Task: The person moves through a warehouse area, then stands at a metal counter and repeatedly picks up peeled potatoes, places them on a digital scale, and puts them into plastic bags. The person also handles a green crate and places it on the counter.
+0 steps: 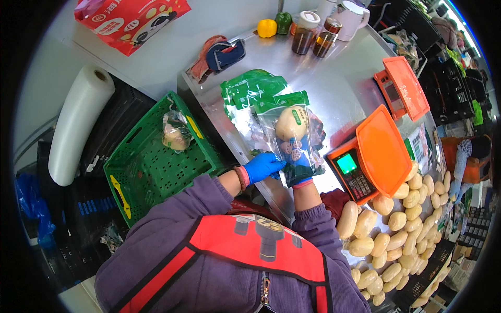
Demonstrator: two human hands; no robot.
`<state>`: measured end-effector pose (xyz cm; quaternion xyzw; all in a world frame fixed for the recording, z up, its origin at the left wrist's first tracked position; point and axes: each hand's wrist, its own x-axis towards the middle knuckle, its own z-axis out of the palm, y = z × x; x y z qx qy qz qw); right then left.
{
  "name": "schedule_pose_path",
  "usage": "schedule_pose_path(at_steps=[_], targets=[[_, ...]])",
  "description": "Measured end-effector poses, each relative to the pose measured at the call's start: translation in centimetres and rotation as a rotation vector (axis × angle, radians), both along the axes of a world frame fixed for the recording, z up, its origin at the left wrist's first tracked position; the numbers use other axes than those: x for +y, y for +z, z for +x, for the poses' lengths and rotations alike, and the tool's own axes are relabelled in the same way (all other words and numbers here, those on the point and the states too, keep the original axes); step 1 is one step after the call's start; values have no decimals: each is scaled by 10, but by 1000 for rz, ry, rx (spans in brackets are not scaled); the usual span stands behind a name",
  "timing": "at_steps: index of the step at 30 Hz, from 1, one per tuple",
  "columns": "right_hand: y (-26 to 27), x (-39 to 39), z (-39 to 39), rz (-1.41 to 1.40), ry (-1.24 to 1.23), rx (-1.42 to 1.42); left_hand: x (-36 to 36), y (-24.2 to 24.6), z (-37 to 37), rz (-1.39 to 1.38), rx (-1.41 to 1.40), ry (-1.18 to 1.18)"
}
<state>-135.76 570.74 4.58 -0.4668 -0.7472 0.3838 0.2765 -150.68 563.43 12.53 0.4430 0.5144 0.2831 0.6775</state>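
A clear plastic bag with a green top band (282, 101) holds a pale lotus root piece (290, 124). My left hand (264, 168), in a blue glove, grips the bag's edge near its lower end. The gloved right hand (300, 156) lies behind or under the bag, seen through the film; its fingers are partly hidden. More green-topped bags (250, 90) lie flat on the steel table beyond. To the right stands an orange digital scale (383, 150) with a lit display. In the green crate (148, 172) at the left lies a bagged root (175, 135).
Many pale lotus root pieces (397, 221) are spread at the right. A second orange scale (405, 88), two jars (303, 33), a kettle (350, 21) and peppers (267, 28) stand farther back. A plastic film roll (80, 125) is at the left; a co-worker's arm (462, 164) shows far right.
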Motion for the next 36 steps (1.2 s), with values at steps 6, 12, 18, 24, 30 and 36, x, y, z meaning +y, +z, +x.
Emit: schedule_pose_path(at_steps=[6,12,18,24,30,36], targets=[[1,-2,0,151,33,-222,0,-32,-5,64,-5,-161],[4,5,10,176,59,-287,3,-31,-12,44,40,-116],[15,-22,34,241,6,-307,2,-53,-14,66,-25,-84],[93,-135,109,-155,-517,348,0,-64,-19,-1,-57,9],[64,-281,284,82,-1277,538,6,-67,-23,172,194,-7],[68,-448,383,13,-1836,76,17,-112,-44,125,230,104]])
